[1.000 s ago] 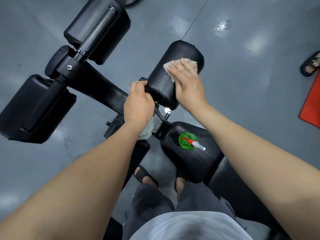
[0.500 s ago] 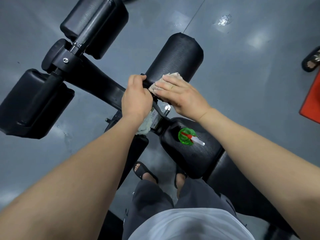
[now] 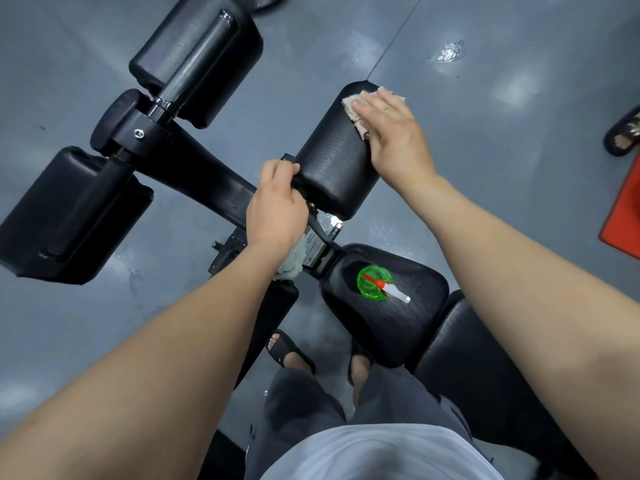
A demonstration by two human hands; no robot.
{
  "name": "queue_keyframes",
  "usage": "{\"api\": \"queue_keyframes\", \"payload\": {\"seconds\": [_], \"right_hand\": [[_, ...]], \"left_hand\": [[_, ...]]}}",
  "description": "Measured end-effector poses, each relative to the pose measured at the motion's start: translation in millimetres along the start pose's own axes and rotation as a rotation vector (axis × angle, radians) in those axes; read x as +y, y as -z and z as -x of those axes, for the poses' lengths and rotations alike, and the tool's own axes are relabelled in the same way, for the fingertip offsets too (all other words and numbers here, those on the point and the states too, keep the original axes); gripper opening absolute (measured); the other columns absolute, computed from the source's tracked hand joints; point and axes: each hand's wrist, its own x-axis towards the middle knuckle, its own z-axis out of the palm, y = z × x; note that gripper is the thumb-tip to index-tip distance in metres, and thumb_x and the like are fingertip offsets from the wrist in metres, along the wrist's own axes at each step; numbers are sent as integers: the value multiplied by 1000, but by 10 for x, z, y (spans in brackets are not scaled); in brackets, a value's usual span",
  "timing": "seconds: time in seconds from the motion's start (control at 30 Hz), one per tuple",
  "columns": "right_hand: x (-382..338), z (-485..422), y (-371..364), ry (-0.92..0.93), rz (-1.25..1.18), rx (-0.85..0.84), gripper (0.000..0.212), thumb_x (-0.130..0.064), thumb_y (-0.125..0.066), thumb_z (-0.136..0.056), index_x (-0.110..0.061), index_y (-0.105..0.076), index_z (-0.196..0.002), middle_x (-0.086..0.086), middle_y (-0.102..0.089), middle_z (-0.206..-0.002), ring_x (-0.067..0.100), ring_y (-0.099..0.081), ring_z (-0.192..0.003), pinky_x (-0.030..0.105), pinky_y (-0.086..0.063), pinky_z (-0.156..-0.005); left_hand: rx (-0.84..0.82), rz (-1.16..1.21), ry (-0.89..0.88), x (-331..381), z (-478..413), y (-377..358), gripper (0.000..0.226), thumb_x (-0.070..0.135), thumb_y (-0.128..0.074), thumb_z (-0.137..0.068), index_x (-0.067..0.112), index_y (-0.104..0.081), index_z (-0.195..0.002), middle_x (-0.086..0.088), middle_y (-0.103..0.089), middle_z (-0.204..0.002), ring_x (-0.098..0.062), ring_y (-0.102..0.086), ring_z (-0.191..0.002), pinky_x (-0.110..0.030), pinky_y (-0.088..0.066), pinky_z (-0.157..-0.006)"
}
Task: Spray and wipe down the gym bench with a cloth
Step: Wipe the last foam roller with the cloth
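Note:
A black gym bench stands below me, with a padded roller (image 3: 332, 157) jutting out at the centre. My right hand (image 3: 394, 133) lies flat with straight fingers on a beige cloth (image 3: 353, 109), pressing it against the roller's far end. My left hand (image 3: 277, 206) grips the black frame bar beside the roller's near end. A second white cloth (image 3: 292, 263) peeks out under my left wrist. A green spray bottle (image 3: 375, 282) with a red and white nozzle stands on the bench seat pad (image 3: 398, 320).
Two more black roller pads (image 3: 197, 53) (image 3: 69, 216) sit on the frame at upper left. The grey floor has wet patches (image 3: 450, 53). Another person's sandalled foot (image 3: 623, 133) and a red mat (image 3: 627, 209) lie at the right edge. My own sandalled feet (image 3: 287, 351) stand by the seat.
My right hand slid the cloth from the roller's near end out to its far end. My left hand kept its grip on the frame bar.

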Motion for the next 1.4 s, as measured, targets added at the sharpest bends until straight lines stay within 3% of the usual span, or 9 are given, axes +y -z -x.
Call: {"api": "queue_keyframes", "payload": {"seconds": [0.13,0.3,0.57,0.8,0.9,1.07,1.23,1.33,1.4], "right_hand": [[-48,-175,38,-104,-5,-12,38,-13,-46,-100,-20,-68,-131,-1,-63,-139,30,-51,-133,33,-38,-112],[-149,-530,139,-202,32,-137,37,-20,-42,-100,-23,-68,-127,-6,-65,-130,26,-57,-115,27,-41,-91],[-1,-350,73,-262,-52,-74,40,-19,-38,-102,-27,-61,-134,-10,-60,-134,25,-52,-114,16,-30,-92],[95,-119,135,-327,-186,-22,50,-13,-36,-98,-26,-57,-142,-10,-58,-139,15,-55,-122,30,-40,-109],[26,-210,125,-395,-125,-49,51,-12,-36,-96,-27,-57,-141,-7,-58,-139,19,-55,-123,20,-39,-100],[-98,-520,190,-455,107,-218,50,-4,-37,-87,-22,-58,-129,7,-59,-123,34,-55,-111,37,-46,-85],[-126,-497,105,-245,59,-209,42,1,-35,-85,-12,-63,-115,5,-60,-129,32,-51,-122,41,-41,-109],[-104,-362,26,-214,58,-173,50,-5,-34,-94,-18,-64,-131,2,-50,-152,29,-35,-146,42,-18,-123],[-122,-278,31,-171,57,-138,52,-3,-36,-91,-16,-65,-132,6,-53,-149,34,-37,-146,45,-20,-121]], "left_hand": [[-2,-6,-15,-18,0,0,40,2,-39,-94,19,-58,-125,12,-48,-135,-13,-51,-88,-33,-42,-78],[-12,-1,-21,-12,-3,14,42,1,-37,-93,18,-58,-126,10,-48,-136,-11,-50,-89,-33,-41,-78],[-24,11,16,21,14,33,46,2,-37,-93,26,-51,-129,11,-45,-135,-16,-54,-81,-33,-37,-72],[-37,-1,61,15,-12,-3,52,7,-35,-93,25,-49,-140,11,-44,-146,-9,-47,-91,-32,-39,-82],[-50,-10,46,25,-22,3,50,8,-36,-94,23,-49,-141,10,-44,-148,-11,-50,-96,-33,-40,-85],[-50,-4,35,13,-18,10,48,8,-36,-95,21,-50,-139,10,-45,-146,-18,-57,-102,-36,-44,-88],[-52,11,38,18,-17,13,48,7,-36,-94,21,-51,-139,9,-47,-145,-19,-58,-105,-39,-47,-92],[-44,19,40,9,-26,11,49,7,-37,-94,22,-51,-139,10,-47,-145,-14,-55,-99,-34,-44,-88],[-47,16,51,9,-26,12,50,6,-36,-94,23,-51,-139,13,-46,-146,-9,-49,-94,-30,-40,-86]]}}
